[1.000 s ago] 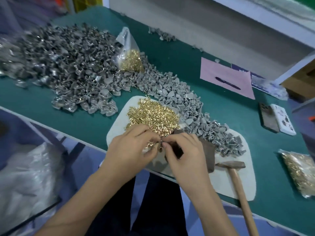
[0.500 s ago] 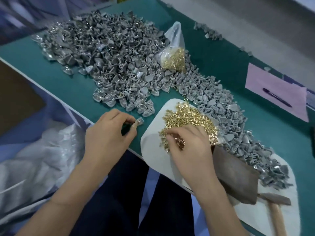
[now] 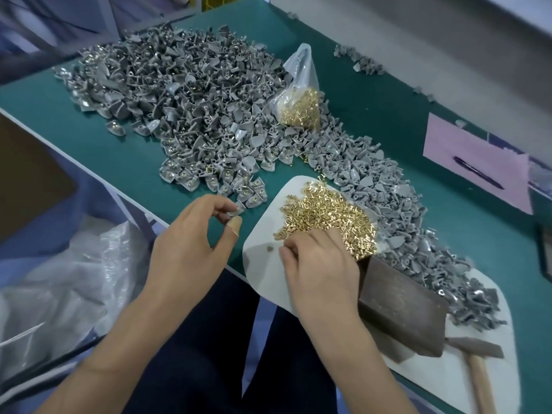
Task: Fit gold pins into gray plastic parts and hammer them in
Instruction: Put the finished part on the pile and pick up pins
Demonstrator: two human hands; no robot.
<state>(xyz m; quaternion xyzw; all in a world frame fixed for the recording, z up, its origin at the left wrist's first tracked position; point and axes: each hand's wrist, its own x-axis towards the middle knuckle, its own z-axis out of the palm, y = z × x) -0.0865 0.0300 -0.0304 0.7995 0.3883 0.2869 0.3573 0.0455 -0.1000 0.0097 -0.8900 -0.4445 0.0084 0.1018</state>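
My left hand (image 3: 191, 243) hovers at the near edge of the big heap of gray parts with pins fitted (image 3: 194, 115). Its curled fingertips and capped thumb loosely pinch one gray part (image 3: 238, 208). My right hand (image 3: 316, 264) lies on the near side of the loose gold pins (image 3: 325, 213), which are heaped on a white pad (image 3: 260, 252). Its thumb and forefinger are pinched together among the pins, and the pin they hold is mostly hidden. A hammer (image 3: 478, 349) lies at the pad's right end beside a brown block (image 3: 400, 315).
Gray parts without pins (image 3: 388, 204) stretch along the pad's far side. A clear bag of gold pins (image 3: 298, 109) stands between the two heaps. A pink sheet with a pen (image 3: 475, 168) lies at the right. Crumpled plastic (image 3: 59, 279) sits below the green table's edge (image 3: 134, 201).
My hands were together over the block. The left hand has since carried a gray part left to the heap's edge, and the right hand has moved onto the gold pins.
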